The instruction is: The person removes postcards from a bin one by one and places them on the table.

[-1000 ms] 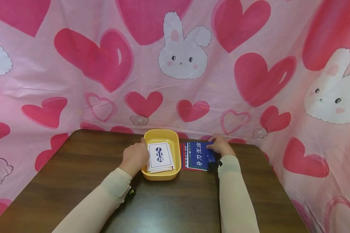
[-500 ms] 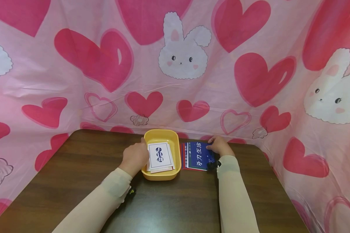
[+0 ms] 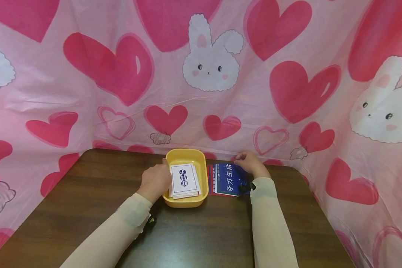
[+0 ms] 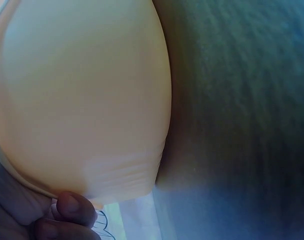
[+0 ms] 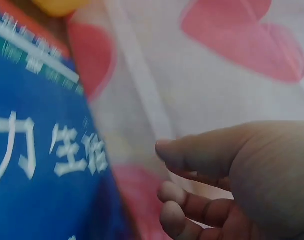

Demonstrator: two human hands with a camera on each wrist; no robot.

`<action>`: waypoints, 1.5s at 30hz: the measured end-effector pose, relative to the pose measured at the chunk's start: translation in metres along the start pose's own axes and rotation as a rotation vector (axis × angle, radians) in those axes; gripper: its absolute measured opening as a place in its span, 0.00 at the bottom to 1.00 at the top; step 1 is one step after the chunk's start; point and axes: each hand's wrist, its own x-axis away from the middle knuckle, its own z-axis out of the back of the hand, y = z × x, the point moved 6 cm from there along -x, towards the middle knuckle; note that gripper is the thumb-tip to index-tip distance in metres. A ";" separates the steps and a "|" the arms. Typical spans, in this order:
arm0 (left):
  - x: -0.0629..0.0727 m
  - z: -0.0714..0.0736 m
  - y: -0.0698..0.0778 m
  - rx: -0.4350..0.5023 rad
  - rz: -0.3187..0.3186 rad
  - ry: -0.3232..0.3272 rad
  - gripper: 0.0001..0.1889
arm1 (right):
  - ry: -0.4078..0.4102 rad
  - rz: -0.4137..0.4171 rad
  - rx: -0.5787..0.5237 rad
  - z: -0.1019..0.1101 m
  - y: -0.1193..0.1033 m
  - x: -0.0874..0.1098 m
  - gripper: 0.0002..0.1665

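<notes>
My left hand [image 3: 155, 182] grips the left wall of a yellow plastic basin [image 3: 187, 204]. In the left wrist view the basin's outer wall [image 4: 87, 100] fills much of the picture, with curled fingertips [image 4: 74, 209] at its edge. White cards [image 3: 191, 170] lie stacked inside, the top one bearing a dark blue print. Right of the basin, overlapping cards lie flat: a red one [image 3: 212, 174] at the left and a blue one [image 3: 226, 183] with white characters on top. My right hand [image 3: 252, 164] hovers by the blue card's far right corner, its fingers loosely bent and holding nothing.
Everything stands on a dark wooden table [image 3: 187, 238]. Along its back edge hangs a pink cloth [image 3: 120, 123] printed with hearts and rabbits, and it continues on the left and right sides. A small dark device [image 3: 150, 220] sits at the left wrist.
My right hand has come off the blue card's right edge and shifted slightly up and left towards its far side. The left hand and basin stay put.
</notes>
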 end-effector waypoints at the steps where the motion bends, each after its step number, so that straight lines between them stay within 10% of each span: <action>1: 0.000 0.000 0.000 0.001 0.001 -0.001 0.42 | 0.006 0.010 -0.008 0.001 -0.005 0.001 0.16; 15: -0.002 -0.002 -0.001 0.008 -0.002 -0.007 0.42 | -0.055 0.169 -0.063 -0.022 -0.108 0.017 0.16; 27: 0.000 0.000 -0.002 0.014 -0.004 -0.008 0.40 | -0.227 0.187 0.006 -0.082 -0.187 0.013 0.18; 45: 0.000 0.000 0.000 0.019 -0.020 0.006 0.39 | -0.200 0.045 0.417 -0.138 -0.193 0.008 0.19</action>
